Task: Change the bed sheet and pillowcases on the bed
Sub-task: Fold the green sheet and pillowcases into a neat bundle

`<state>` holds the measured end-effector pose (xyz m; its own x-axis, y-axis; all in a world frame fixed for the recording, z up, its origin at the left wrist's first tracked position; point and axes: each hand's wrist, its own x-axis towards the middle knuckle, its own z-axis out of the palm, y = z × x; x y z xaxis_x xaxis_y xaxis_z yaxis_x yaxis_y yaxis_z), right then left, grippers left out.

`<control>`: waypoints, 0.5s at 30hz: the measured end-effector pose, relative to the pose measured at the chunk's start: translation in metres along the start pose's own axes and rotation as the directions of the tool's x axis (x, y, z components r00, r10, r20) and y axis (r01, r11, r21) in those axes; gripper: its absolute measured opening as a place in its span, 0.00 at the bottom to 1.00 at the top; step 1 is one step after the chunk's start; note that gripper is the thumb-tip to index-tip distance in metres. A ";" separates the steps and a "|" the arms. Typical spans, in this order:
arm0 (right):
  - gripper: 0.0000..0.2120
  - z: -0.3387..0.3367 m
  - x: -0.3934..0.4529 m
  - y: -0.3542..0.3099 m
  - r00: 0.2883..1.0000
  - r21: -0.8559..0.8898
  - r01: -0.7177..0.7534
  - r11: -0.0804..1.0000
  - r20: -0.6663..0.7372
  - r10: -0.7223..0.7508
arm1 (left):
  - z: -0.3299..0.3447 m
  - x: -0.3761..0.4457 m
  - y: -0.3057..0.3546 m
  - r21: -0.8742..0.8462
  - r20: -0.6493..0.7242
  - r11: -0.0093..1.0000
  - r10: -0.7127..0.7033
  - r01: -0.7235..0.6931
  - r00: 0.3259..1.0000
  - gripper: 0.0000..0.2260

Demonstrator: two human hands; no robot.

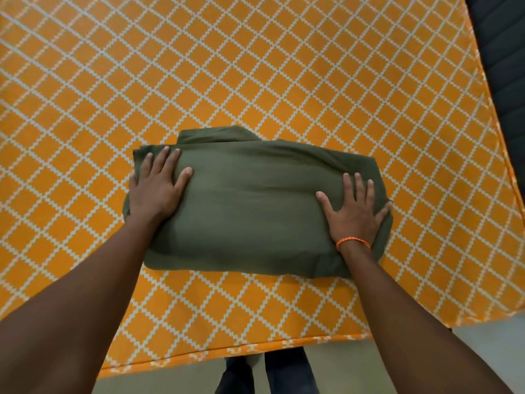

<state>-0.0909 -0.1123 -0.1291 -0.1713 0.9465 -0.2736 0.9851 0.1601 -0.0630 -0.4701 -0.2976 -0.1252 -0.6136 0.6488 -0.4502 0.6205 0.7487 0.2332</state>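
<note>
A folded olive-green sheet [255, 206] lies as a thick bundle on the bed, which is covered by an orange sheet with a white diamond grid [255, 66]. My left hand [154, 186] rests flat on the bundle's left end, fingers spread and straight. My right hand [355, 209] presses flat on the right end, fingers spread; an orange braided band circles that wrist. Neither hand grips the cloth.
The bed's near edge [227, 351] runs across the bottom, with pale floor [483, 345] and my dark trouser legs below it. A dark padded surface [502, 52] borders the bed at the upper right.
</note>
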 end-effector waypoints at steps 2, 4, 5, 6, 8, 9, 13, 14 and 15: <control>0.48 -0.003 -0.007 0.017 0.993 0.107 -0.111 0.988 0.047 0.107 | -0.001 -0.011 0.006 -0.038 -0.011 0.992 -0.122 0.121 0.992 0.36; 0.53 -0.004 -0.018 0.032 0.982 0.215 -0.179 0.960 0.101 0.161 | 0.002 -0.025 0.015 -0.084 0.010 0.954 -0.288 0.288 0.958 0.38; 0.53 -0.004 -0.022 0.036 0.978 0.245 -0.194 0.950 0.120 0.169 | 0.003 -0.033 0.020 -0.101 0.025 0.928 -0.357 0.358 0.934 0.40; 0.54 -0.004 -0.027 0.037 0.975 0.258 -0.208 0.944 0.132 0.179 | 0.005 -0.040 0.026 -0.108 0.039 0.908 -0.404 0.406 0.914 0.42; 0.55 -0.005 -0.033 0.036 0.967 0.250 -0.242 0.938 0.146 0.210 | 0.007 -0.053 0.034 -0.114 0.038 0.891 -0.439 0.440 0.898 0.46; 0.55 -0.005 -0.034 0.034 0.961 0.256 -0.263 0.930 0.153 0.230 | 0.007 -0.055 0.035 -0.113 0.017 0.891 -0.440 0.439 0.898 0.48; 0.54 -0.005 -0.030 0.032 0.938 0.436 -0.338 0.834 0.228 0.261 | 0.001 -0.051 0.026 -0.141 -0.019 0.903 -0.413 0.407 0.910 0.48; 0.53 -0.005 -0.027 0.033 0.936 0.503 -0.343 0.793 0.253 0.245 | 0.001 -0.051 0.022 -0.191 -0.007 0.901 -0.399 0.390 0.917 0.45; 0.51 -0.006 -0.025 0.034 0.931 0.564 -0.354 0.746 0.288 0.224 | -0.001 -0.052 0.019 -0.276 0.025 0.888 -0.375 0.367 0.927 0.42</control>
<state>-0.0526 -0.1287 -0.1186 0.0566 0.8362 -0.5456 0.7866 -0.3739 -0.4914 -0.4271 -0.3168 -0.0966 -0.7893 0.3169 -0.5258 0.1914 0.9408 0.2797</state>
